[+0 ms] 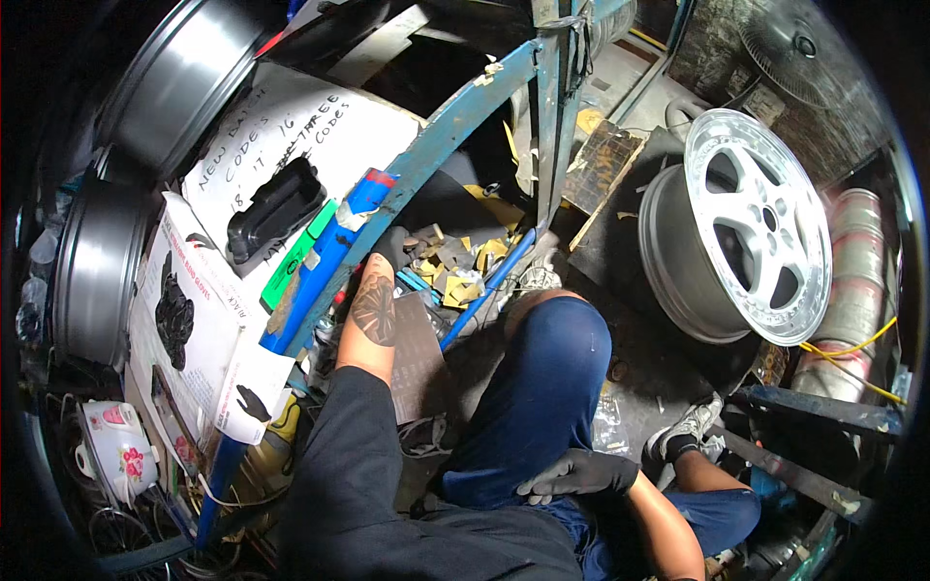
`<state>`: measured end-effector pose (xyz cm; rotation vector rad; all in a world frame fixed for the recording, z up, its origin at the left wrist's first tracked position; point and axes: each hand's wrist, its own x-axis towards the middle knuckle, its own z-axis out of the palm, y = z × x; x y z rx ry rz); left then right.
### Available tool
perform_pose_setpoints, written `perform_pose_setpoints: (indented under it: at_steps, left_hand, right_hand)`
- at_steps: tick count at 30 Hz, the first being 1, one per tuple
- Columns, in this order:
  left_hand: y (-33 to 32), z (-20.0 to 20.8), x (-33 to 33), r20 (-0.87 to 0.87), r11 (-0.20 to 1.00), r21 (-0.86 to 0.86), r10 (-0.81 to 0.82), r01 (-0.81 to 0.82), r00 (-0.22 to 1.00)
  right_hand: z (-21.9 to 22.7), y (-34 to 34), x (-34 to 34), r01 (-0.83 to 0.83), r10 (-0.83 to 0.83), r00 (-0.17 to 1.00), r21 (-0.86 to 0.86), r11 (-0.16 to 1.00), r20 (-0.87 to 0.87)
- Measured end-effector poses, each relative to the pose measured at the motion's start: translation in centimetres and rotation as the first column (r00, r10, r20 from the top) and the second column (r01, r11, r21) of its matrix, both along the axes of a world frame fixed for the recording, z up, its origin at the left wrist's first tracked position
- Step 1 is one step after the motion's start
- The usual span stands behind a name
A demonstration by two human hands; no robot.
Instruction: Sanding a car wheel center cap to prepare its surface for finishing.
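My left arm reaches forward beside a blue metal bar (pixel 325 276), and the dark-gloved left hand (pixel 389 246) is at the edge of a heap of small yellow and brown sandpaper pieces (pixel 455 263). Its fingers are mostly hidden, so I cannot see whether they hold anything. In a dark grey glove, my right hand (pixel 576 474) lies on my blue-trousered lap with its fingers stretched out and nothing in them. A brown sheet (pixel 415 344) is below my left forearm. Near the heap, a thin blue rod (pixel 487 290) leans at a slant.
A silver five-spoke wheel rim (pixel 765 228) stands at the right, near metal ducting (pixel 852 261). More rims (pixel 184 82) are stacked at the far left. A black tray (pixel 278 210) rests on white cardboard (pixel 218 160), with black gloves (pixel 174 310) nearby. A blue post (pixel 557 107) rises at the back.
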<state>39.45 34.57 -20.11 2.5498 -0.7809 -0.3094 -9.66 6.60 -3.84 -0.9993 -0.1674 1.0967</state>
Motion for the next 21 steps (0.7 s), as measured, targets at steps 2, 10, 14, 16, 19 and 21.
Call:
perform_pose_setpoints:
  at_steps: [2,10,14,16,19,21]
  left_hand:
    - [-2.6,0.0,-0.3,-0.096,0.985,0.172,0.005,0.011,0.995]
    - [-2.1,4.2,-7.5,-0.604,0.564,-0.592,0.160,-0.575,0.780]
    - [-2.1,8.4,-11.4,-0.557,0.623,-0.593,0.140,-0.510,0.819]
    - [-0.2,7.5,-10.7,-0.466,0.626,-0.632,0.163,-0.456,0.870]
    - [0.6,6.7,-9.9,-0.414,0.636,-0.647,0.169,-0.420,0.894]
    - [0.8,6.9,-9.4,-0.442,0.643,-0.628,0.170,-0.439,0.881]
  right_hand:
    - [-0.2,-0.3,-0.4,-0.016,0.016,1.000,-0.033,0.999,-0.023]
    - [-0.9,-0.4,-0.6,-0.009,0.009,1.000,0.038,0.999,-0.012]
    - [-0.9,-0.6,-0.8,-0.005,0.004,1.000,0.038,0.999,0.028]
    - [-0.9,-0.1,-0.6,-0.001,-0.002,0.999,0.072,0.997,0.040]
    - [-0.3,-0.1,0.0,-0.057,0.057,0.997,0.004,0.998,0.049]
    - [0.1,0.0,0.1,-0.047,0.047,0.998,0.003,0.999,0.050]
